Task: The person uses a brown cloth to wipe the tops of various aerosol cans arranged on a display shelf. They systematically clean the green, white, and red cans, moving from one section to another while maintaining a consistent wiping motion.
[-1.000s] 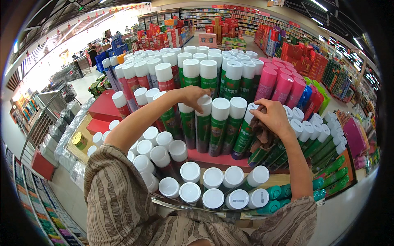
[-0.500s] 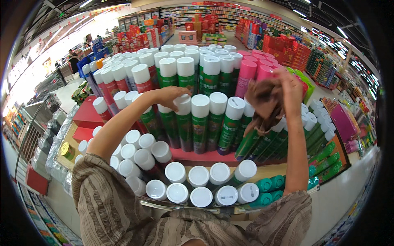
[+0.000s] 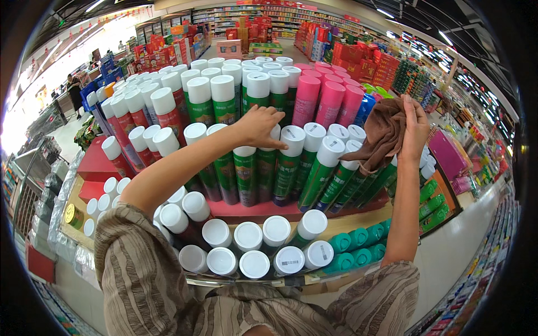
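Observation:
My left hand (image 3: 259, 126) reaches over a row of green spray cans (image 3: 286, 176) with white caps, fingers apart, its thumb at the rim of a cap (image 3: 293, 137); whether it touches is hard to tell. My right hand (image 3: 412, 129) is closed on a crumpled brown cloth (image 3: 381, 134), raised over leaning green cans at the right. Behind them stand pink cans (image 3: 307, 95), and red cans (image 3: 167, 122) with white caps are to the left. Lower in front are several more white-capped cans (image 3: 247, 238) and teal-capped ones (image 3: 358, 236).
The cans fill a stepped display with red tiers (image 3: 98, 168). Beyond it are stacks of red boxes (image 3: 381, 67) and long shelves (image 3: 246, 17). A metal railing (image 3: 22, 185) runs along the left. A person in dark clothing (image 3: 74, 92) stands at the far left.
My right hand has raised the cloth up and to the right from among the leaning cans. My left hand has shifted rightward along the caps. The view has shifted slightly.

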`<state>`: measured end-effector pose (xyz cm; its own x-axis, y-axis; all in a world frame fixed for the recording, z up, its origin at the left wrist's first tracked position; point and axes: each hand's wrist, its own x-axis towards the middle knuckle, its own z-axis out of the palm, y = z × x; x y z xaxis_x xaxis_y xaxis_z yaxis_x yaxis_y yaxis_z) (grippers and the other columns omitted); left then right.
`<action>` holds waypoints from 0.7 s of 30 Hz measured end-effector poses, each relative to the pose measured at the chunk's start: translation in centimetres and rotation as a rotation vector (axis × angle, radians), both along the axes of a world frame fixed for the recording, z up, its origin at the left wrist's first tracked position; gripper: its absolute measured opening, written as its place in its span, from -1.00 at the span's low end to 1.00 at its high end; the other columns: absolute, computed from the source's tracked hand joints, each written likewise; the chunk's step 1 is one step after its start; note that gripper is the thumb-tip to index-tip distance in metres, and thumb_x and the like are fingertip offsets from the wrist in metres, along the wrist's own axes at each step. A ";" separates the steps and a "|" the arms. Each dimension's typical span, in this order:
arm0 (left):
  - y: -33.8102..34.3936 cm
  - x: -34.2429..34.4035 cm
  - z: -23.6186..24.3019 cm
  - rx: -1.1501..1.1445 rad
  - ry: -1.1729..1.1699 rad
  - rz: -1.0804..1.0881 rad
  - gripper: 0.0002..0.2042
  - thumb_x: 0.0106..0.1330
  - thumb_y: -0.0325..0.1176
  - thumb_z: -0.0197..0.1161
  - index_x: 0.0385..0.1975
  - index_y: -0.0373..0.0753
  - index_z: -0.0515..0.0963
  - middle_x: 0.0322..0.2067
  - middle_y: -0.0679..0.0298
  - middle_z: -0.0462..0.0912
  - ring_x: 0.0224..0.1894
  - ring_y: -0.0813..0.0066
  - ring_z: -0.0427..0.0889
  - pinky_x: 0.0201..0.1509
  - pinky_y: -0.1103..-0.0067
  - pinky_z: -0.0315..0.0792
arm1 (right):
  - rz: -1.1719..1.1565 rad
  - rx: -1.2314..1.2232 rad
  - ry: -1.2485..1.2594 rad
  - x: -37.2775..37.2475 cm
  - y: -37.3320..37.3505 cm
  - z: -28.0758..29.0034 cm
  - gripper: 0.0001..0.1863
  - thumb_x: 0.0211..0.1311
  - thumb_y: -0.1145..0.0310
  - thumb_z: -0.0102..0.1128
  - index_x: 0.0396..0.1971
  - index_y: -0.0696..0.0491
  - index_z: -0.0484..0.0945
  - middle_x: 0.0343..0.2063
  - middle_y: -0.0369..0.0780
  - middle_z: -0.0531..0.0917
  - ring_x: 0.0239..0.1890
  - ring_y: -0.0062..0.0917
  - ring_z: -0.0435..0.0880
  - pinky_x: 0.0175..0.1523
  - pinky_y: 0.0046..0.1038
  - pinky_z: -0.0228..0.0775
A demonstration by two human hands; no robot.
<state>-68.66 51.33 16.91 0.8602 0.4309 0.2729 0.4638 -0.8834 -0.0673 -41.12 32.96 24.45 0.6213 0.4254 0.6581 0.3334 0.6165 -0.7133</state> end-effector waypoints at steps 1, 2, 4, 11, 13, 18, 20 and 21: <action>-0.2 1.2 0.0 -0.011 0.044 0.027 -0.06 -0.01 0.31 0.24 0.19 -0.42 0.28 0.06 -0.07 0.42 0.12 0.02 0.40 0.25 0.23 0.20 | -0.008 -0.011 -0.017 0.4 -0.4 -0.2 -0.74 0.28 0.24 0.20 -0.31 0.17 0.62 -0.44 -0.32 0.64 -0.49 -0.73 0.54 -0.38 -0.64 0.38; -0.5 2.2 0.0 -0.023 0.087 0.054 -0.05 -0.01 0.32 0.23 0.19 -0.43 0.28 0.05 -0.07 0.42 0.11 0.02 0.41 0.24 0.19 0.20 | -0.016 -0.022 -0.035 0.7 -0.9 -0.4 -0.75 0.28 0.25 0.20 -0.31 0.17 0.62 -0.44 -0.32 0.64 -0.48 -0.73 0.55 -0.38 -0.64 0.38; -0.6 3.2 -0.7 0.025 0.072 0.035 -0.10 0.00 0.33 0.21 0.12 -0.40 0.34 -0.03 -0.08 0.49 0.05 0.01 0.46 0.23 0.09 0.18 | -0.037 -0.047 -0.051 0.8 -1.9 -0.9 -0.76 0.27 0.27 0.20 -0.32 0.17 0.61 -0.44 -0.31 0.64 -0.47 -0.72 0.55 -0.35 -0.63 0.39; 0.8 4.6 -1.7 -0.116 0.146 0.069 -0.28 0.04 0.28 0.23 -0.04 -0.29 0.43 -0.26 -0.04 0.61 -0.13 0.01 0.58 0.16 0.09 0.23 | -0.048 -0.100 -0.093 2.3 -4.5 -2.7 -0.81 0.25 0.36 0.21 -0.32 0.20 0.60 -0.40 -0.30 0.64 -0.37 -0.72 0.57 -0.25 -0.65 0.41; 1.0 4.7 -1.6 -0.148 0.154 0.068 -0.28 0.04 0.24 0.26 -0.01 -0.29 0.41 -0.23 -0.04 0.61 -0.10 0.01 0.57 0.15 0.08 0.23 | -0.041 -0.102 -0.103 2.4 -5.1 -3.0 -0.81 0.25 0.36 0.21 -0.31 0.19 0.60 -0.40 -0.30 0.64 -0.37 -0.71 0.57 -0.24 -0.65 0.41; 1.0 4.8 -1.4 -0.216 0.174 0.048 -0.28 0.06 0.16 0.29 0.07 -0.29 0.35 -0.14 -0.06 0.58 -0.01 -0.01 0.53 0.17 0.07 0.19 | 0.000 -0.104 -0.085 2.6 -5.6 -3.7 -0.83 0.25 0.37 0.21 -0.31 0.19 0.59 -0.40 -0.28 0.65 -0.36 -0.71 0.58 -0.22 -0.66 0.42; 1.1 4.7 -1.3 -0.242 0.176 0.043 -0.28 0.07 0.14 0.30 0.09 -0.29 0.33 -0.11 -0.05 0.57 0.02 -0.01 0.51 0.17 0.08 0.19 | 0.025 -0.104 -0.084 2.6 -5.9 -3.6 -0.83 0.25 0.37 0.21 -0.32 0.19 0.59 -0.40 -0.28 0.66 -0.36 -0.71 0.59 -0.21 -0.65 0.43; 1.1 4.6 -1.2 -0.240 0.177 0.041 -0.28 0.07 0.13 0.30 0.10 -0.29 0.33 -0.10 -0.05 0.56 0.02 0.00 0.51 0.17 0.09 0.19 | 0.023 -0.105 -0.080 2.7 -6.0 -3.7 -0.83 0.25 0.37 0.21 -0.32 0.19 0.59 -0.41 -0.28 0.66 -0.36 -0.71 0.59 -0.21 -0.65 0.43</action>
